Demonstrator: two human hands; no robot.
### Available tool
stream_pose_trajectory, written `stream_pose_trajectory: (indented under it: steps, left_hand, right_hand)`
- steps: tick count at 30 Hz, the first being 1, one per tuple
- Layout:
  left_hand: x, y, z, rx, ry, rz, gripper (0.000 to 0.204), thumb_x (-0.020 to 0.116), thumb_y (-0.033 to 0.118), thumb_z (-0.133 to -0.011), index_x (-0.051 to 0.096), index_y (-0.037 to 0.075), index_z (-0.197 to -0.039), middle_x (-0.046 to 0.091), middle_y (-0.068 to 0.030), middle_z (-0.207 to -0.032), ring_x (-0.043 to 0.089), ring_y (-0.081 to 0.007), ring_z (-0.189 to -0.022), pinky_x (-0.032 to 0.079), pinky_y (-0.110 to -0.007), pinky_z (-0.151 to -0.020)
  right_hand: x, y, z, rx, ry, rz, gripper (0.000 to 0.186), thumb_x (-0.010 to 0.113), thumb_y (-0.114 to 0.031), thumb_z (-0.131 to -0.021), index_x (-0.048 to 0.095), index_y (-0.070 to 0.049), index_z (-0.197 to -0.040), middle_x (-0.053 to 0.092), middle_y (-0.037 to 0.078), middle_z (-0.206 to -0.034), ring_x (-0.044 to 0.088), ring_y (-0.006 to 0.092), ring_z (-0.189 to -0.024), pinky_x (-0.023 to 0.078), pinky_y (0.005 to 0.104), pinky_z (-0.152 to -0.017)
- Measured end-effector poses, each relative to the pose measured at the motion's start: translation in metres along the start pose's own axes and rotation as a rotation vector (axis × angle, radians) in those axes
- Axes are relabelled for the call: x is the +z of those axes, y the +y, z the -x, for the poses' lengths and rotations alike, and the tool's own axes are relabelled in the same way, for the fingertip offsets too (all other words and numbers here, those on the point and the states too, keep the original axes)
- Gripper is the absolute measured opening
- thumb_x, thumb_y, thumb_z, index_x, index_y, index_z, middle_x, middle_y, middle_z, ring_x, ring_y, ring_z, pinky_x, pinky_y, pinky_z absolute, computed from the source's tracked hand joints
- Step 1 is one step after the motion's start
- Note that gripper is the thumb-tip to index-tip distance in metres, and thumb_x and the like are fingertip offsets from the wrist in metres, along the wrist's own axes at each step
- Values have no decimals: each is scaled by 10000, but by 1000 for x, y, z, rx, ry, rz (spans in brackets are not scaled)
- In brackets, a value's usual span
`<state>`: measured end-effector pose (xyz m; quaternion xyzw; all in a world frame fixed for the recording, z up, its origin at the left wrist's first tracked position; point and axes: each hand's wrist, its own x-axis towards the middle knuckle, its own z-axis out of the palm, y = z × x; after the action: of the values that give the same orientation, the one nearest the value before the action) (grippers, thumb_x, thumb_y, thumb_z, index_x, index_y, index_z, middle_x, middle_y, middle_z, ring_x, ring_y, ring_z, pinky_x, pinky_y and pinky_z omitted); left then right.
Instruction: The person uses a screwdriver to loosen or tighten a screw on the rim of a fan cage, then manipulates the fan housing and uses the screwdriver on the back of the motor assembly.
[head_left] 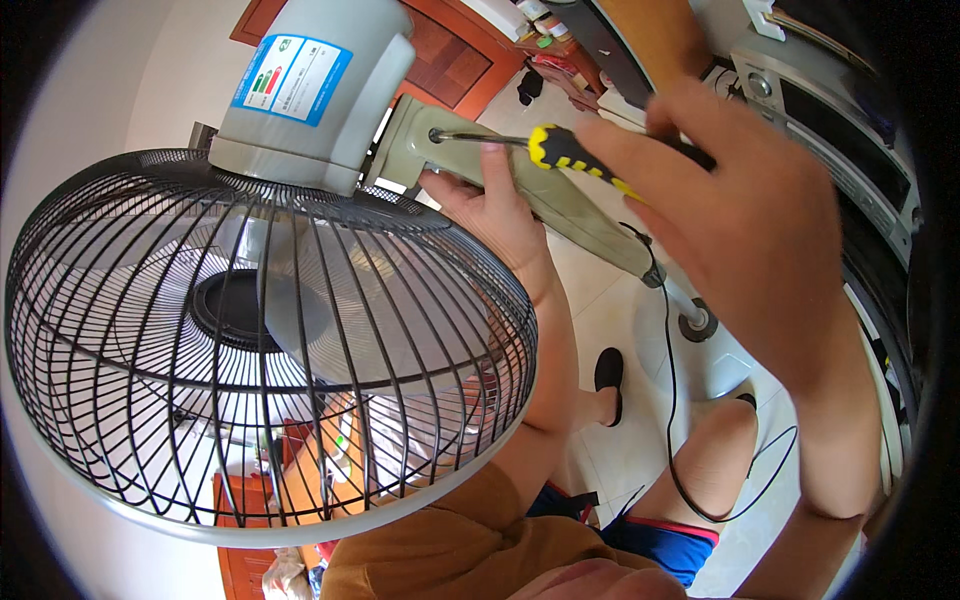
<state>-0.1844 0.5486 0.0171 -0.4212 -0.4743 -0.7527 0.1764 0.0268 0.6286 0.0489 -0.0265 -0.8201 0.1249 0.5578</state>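
A pedestal fan fills the left side, its black wire grille [345, 386] facing me and its grey motor housing [372, 50] above. From the housing a grey-green neck [585, 215] slants down to the right. My right hand [745, 215] is closed round the black and yellow handle of a screwdriver [556, 148]. Its metal shaft runs left, and the tip sits in a round screw hole [436, 135] in the neck; the screw itself is hard to make out. Beneath the shaft, my left hand [503, 220] grips the neck, thumb up beside the shaft and fingers partly hidden.
The fan's round white base [655, 345] stands on the tiled floor, with a black power cord [672, 420] looping down beside it. Along the right is a silver and black audio unit [840, 140]. A reddish wooden door [450, 60] is behind the fan.
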Motion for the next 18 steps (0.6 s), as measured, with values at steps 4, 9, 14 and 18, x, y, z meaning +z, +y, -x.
stream_pose_trajectory:
  steps: [4, 9, 14, 18]
  left_hand:
    - [4, 7, 3, -123, 34, -30, 390, 581, 51, -852, 369, -9, -1174, 514, -133, -1102, 522, -188, -989, 421, -298, -877]
    - [9, 7, 1, -130, 44, 45, 369, 572, 40, -862, 380, 11, -1176, 523, -116, -1082, 535, -168, -961, 440, -291, -843]
    - [14, 10, 2, -200, 70, 114, 376, 553, 27, -869, 371, 32, -1198, 516, -112, -1103, 531, -168, -979, 444, -295, -850]
    - [3, 14, 1, -185, 72, 115, 383, 543, 15, -870, 362, 32, -1207, 506, -114, -1129, 523, -178, -1019, 444, -308, -874]
  right_hand:
    - [-1, -10, -25, -167, 74, 198, 208, 653, -174, -692, 627, -74, -872, 556, 66, -784, 586, 263, -752, 461, 327, -610]
    - [-11, -24, -42, -330, 1, 368, 151, 629, -153, -699, 574, -36, -776, 516, 48, -695, 533, 187, -558, 387, 301, -455]
    - [-16, -28, -51, -237, -82, 402, 172, 647, -189, -689, 537, -58, -711, 490, 56, -642, 516, 192, -514, 386, 304, -456]
    - [-12, -33, -55, -200, -89, 306, 168, 647, -175, -699, 557, -39, -738, 523, 72, -663, 534, 212, -535, 401, 311, -476]
